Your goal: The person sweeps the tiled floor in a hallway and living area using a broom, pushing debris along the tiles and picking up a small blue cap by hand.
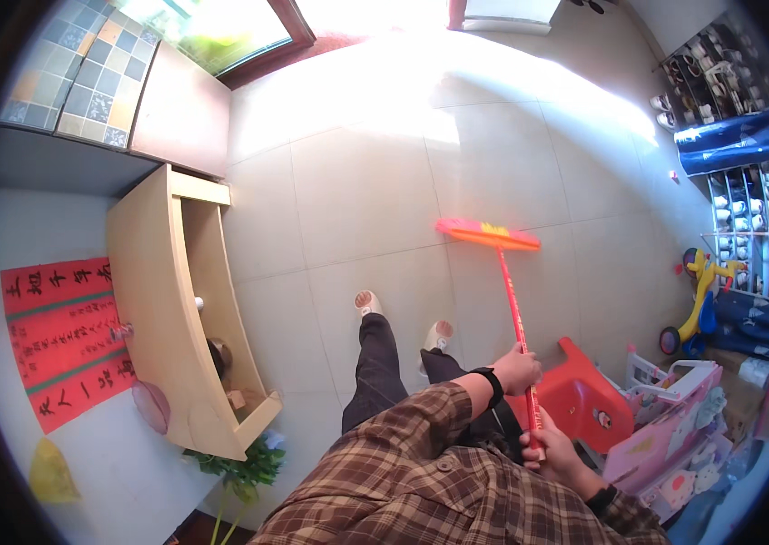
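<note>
A broom (513, 304) with a slim red handle reaches away from my body over the tiled floor. Its broad orange head, with pink and yellow bristles, rests on the tiles ahead of my feet. My left hand (518, 369), with a dark band on the wrist, is wrapped around the handle partway along. Nearer to my body, my right hand (555, 450) grips the handle close to its end. Just beyond my hands on the right stands a red plastic chair (584, 400), partly hidden behind my left hand and the handle.
On the left stands a light wooden cabinet (144, 263), with a leafy plant (237, 468) at its near end. Racks of shoes (748, 213) line the right wall. A yellow and blue ride-on toy (702, 295) and pink plastic furniture (675, 427) stand near the red chair. Sunlight glares across the far floor.
</note>
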A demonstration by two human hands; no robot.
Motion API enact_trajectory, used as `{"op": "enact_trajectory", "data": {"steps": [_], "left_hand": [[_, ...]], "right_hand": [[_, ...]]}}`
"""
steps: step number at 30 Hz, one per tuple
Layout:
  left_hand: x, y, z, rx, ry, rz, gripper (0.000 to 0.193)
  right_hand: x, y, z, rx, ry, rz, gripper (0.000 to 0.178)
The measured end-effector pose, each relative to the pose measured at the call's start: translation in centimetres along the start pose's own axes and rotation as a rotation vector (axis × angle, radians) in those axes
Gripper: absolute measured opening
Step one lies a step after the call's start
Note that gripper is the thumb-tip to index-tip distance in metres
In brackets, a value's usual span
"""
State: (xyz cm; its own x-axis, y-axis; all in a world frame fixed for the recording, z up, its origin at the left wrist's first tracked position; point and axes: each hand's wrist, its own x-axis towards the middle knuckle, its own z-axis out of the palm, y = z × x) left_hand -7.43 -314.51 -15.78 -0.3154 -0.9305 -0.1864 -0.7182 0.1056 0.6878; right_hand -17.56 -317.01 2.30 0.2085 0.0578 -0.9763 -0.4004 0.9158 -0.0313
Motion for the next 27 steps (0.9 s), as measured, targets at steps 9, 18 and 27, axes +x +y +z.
{"op": "enact_trajectory", "data": {"steps": [9,18,27], "left_hand": [[-11.9,-11.4,-1.2,-0.022,0.305,-0.267,0.009],[-26.8,-27.1,-7.9,-0.081,0.527,-0.539,0.007],[-17.0,-16.7,-1.6,-0.291,0.327,-0.108,0.003]], "right_hand": [[9.7,-1.0,9.5,-0.498,-0.261,0.029,0.061],[20.6,-2.3,28.5,-0.534,-0.364,0.006,0.046],[7.8,-2.1,19.2,-0.426,-0.042,0.186,0.012]]}}
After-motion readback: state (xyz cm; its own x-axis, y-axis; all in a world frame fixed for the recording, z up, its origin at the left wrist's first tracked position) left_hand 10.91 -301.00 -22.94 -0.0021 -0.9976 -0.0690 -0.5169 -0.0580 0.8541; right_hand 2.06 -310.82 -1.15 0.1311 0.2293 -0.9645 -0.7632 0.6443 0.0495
